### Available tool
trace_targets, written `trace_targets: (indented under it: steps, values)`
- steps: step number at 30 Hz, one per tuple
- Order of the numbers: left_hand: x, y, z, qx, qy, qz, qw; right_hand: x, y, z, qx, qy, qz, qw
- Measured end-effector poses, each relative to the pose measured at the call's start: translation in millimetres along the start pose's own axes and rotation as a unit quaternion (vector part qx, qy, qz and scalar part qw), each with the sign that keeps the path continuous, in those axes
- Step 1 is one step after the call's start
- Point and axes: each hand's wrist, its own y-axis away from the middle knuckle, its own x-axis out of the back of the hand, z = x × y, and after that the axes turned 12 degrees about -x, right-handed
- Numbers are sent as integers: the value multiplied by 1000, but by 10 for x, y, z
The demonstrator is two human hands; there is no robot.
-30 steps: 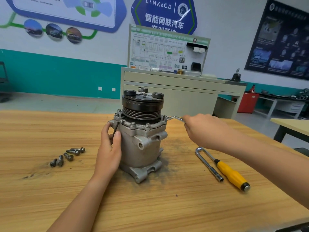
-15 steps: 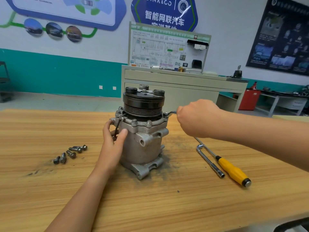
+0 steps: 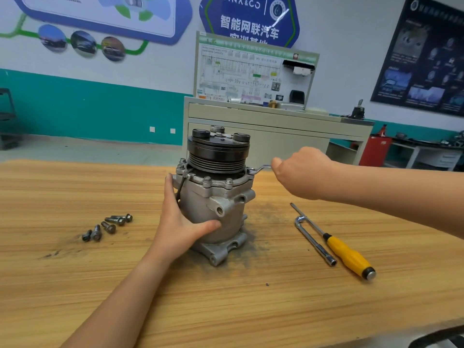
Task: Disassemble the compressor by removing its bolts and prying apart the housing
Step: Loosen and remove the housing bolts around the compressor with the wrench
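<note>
A grey compressor (image 3: 221,197) stands upright on the wooden table (image 3: 226,310), its black pulley on top. Bolts (image 3: 218,181) ring the flange under the pulley. My left hand (image 3: 178,222) wraps the left side of the housing, thumb stretched across its front. My right hand (image 3: 301,172) grips the handle of a metal wrench (image 3: 259,168), whose head sits on a bolt at the flange's right edge. Several removed bolts (image 3: 108,226) lie on the table to the left.
A yellow-handled screwdriver (image 3: 344,249) and an L-shaped socket wrench (image 3: 313,242) lie to the right of the compressor. Dark grime surrounds its base. A beige cabinet (image 3: 276,136) with a diagram board stands behind the table.
My right hand has swung the wrench handle back to the right after moving it in towards the pulley. My left thumb has slid across the front of the housing.
</note>
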Motion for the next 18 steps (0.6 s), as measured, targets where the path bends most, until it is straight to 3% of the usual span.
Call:
trace_targets:
  steps: [3, 7, 11, 13, 15, 16, 18]
  values:
    - [-25, 18, 26, -5, 7, 8, 1000, -143, -214, 36, -13, -7, 11, 1000]
    - [-21, 10, 10, -7, -3, 7, 1000, -443, -506, -19, -19, -94, 133, 986]
    - [-17, 11, 1, -14, -16, 2, 1000, -523, -665, -121, -14, -170, 179, 969]
    - [-13, 19, -3, -15, -20, 0, 1000, -527, -594, -106, -55, -274, 220, 935]
    - [-36, 36, 3, -22, -24, 4, 999, -489, -457, -51, -141, -405, 234, 873]
    - [-64, 49, 15, -29, -25, 10, 999, -463, -376, -20, -166, -454, 214, 849]
    - [-133, 76, 45, -44, -36, 29, 998, -421, -206, 24, -156, -514, 128, 834]
